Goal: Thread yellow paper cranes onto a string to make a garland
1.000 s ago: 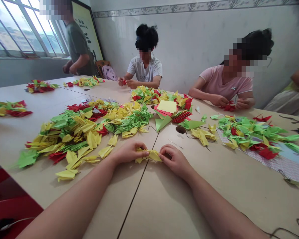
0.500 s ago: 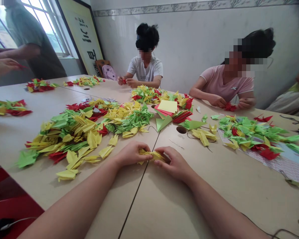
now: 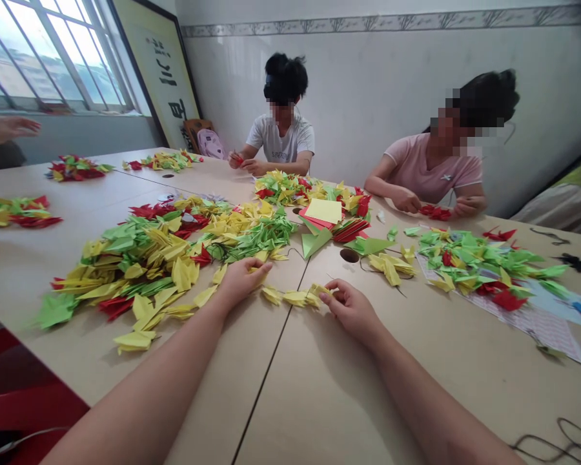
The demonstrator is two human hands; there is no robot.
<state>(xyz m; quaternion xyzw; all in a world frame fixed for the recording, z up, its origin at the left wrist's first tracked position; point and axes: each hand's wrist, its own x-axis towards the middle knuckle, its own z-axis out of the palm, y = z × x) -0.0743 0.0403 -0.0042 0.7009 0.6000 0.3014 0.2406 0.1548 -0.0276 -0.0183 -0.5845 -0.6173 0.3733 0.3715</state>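
A short row of yellow folded-paper cranes (image 3: 295, 298) stretches just above or on the tabletop between my two hands, apparently strung together. My right hand (image 3: 352, 311) pinches the crane at the right end between thumb and fingertips. At the other end my left hand (image 3: 242, 279) has its fingers drawn together around the row; what lies inside them is mostly hidden. Directly beside and behind my left hand rises a large heap of yellow, green and red paper cranes (image 3: 155, 252), with a few loose yellow ones in front.
Square paper sheets (image 3: 323, 211) lie stacked past my hands near a round table hole (image 3: 349, 256). More cranes cover a printed sheet (image 3: 569, 336) at right. Two people sit across the table (image 3: 348, 387), handling red paper; another person's hand (image 3: 14, 127) shows at far left.
My hands have moved apart, the left one leftward and away from me, the right one slightly right. The bunched yellow cranes now spread into a row. The standing person at left has left view.
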